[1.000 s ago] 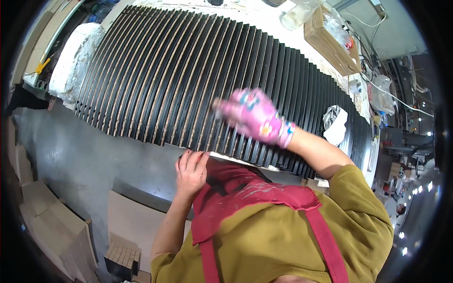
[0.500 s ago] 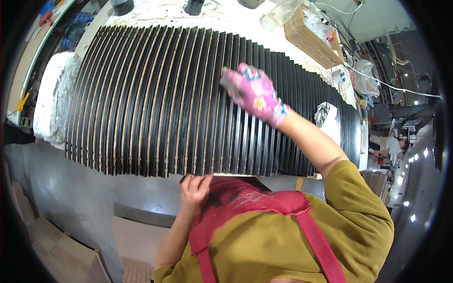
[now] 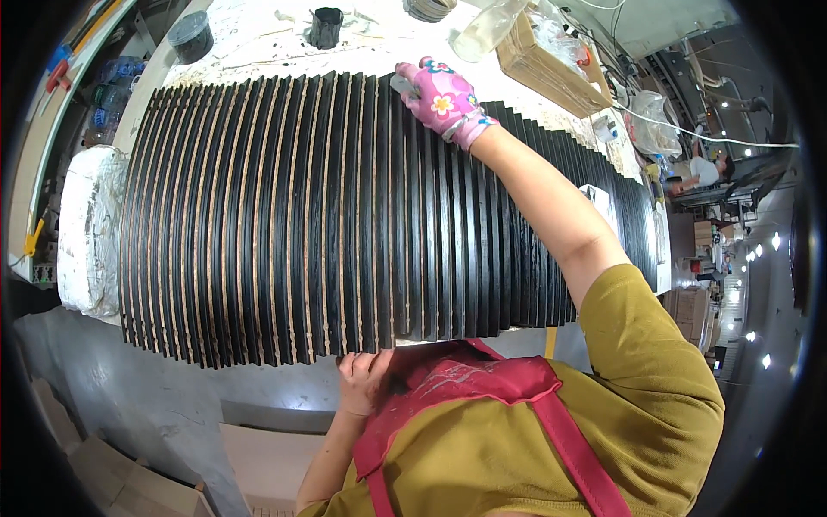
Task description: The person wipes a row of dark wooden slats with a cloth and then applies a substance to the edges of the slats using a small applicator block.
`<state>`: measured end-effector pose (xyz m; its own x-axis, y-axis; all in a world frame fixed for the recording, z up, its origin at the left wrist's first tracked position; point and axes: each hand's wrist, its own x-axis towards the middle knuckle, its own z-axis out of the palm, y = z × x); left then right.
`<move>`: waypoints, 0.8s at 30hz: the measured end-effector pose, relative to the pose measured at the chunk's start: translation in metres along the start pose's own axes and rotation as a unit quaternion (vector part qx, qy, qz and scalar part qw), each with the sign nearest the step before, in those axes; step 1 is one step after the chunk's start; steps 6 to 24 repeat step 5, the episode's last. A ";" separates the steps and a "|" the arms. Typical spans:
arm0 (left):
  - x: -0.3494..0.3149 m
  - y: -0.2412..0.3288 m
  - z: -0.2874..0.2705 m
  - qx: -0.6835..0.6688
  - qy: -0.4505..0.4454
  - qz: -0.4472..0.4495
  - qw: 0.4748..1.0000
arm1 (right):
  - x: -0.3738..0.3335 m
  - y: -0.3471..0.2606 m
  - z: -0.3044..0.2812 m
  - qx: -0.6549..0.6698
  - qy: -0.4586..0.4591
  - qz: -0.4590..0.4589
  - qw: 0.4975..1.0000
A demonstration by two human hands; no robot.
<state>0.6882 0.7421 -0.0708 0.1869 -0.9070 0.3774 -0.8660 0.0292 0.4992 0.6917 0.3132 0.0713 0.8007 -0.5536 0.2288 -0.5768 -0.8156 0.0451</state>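
Observation:
A row of long black strips (image 3: 332,215) lies side by side across the table, and many on the left show bare brown edges. My right hand (image 3: 441,102), in a pink flowered glove, is at the far ends of the strips near the middle. Its fingers are closed on a small grey pad (image 3: 401,84), mostly covered by the glove; its exact kind is unclear. My bare left hand (image 3: 365,376) rests at the near edge, fingers curled up against or under the strip ends. Their tips are partly hidden there.
On the stained white table (image 3: 258,39) behind stand a dark tub (image 3: 190,39), a black cup (image 3: 326,28) and a cardboard box (image 3: 551,65) with plastic inside. A white wrapped bundle (image 3: 89,228) sits left. A person (image 3: 706,171) is far right.
My right hand has moved away from me along the strips to their far ends, still holding the grey pad. My left hand stays at the near edge. The whole view has shifted slightly.

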 end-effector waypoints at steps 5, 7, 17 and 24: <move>-0.001 -0.002 -0.002 0.000 0.004 -0.003 1.000 | -0.049 -0.048 -0.024 0.017 -0.168 -0.013 0.986; -0.001 -0.002 -0.002 0.000 0.004 -0.003 1.000 | -0.049 -0.048 -0.024 0.017 -0.168 -0.013 0.986; -0.001 -0.002 -0.002 0.000 0.004 -0.003 1.000 | -0.049 -0.048 -0.024 0.017 -0.168 -0.013 0.986; -0.001 -0.002 -0.002 0.000 0.004 -0.003 1.000 | -0.049 -0.048 -0.024 0.017 -0.168 -0.013 0.986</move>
